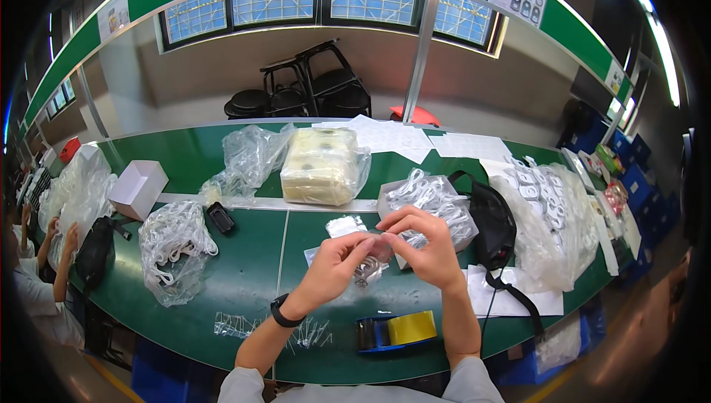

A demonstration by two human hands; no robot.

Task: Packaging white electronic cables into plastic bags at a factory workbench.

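My left hand (pixel 335 264) and my right hand (pixel 428 247) meet above the middle of the green table. Their fingertips pinch a small clear plastic bag (pixel 380 249) between them. A coiled whitish item (pixel 366 273) shows just below the fingers; whether it lies inside the bag I cannot tell. Beyond my right hand, an open box (pixel 465 234) is heaped with bundled white cables (pixel 424 194). A small pile of white packets (pixel 345 226) lies on the table past my left hand.
A tape dispenser with yellow tape (pixel 412 327) and loose clear-and-white ties (pixel 304 335) lie nearest me. Bagged white cables (pixel 176 247) are left, a wrapped yellowish block (pixel 320 166) at the back. A black pouch (pixel 492 224) and bagged white parts (pixel 552 210) sit right. Another person's hands (pixel 68 239) work far left.
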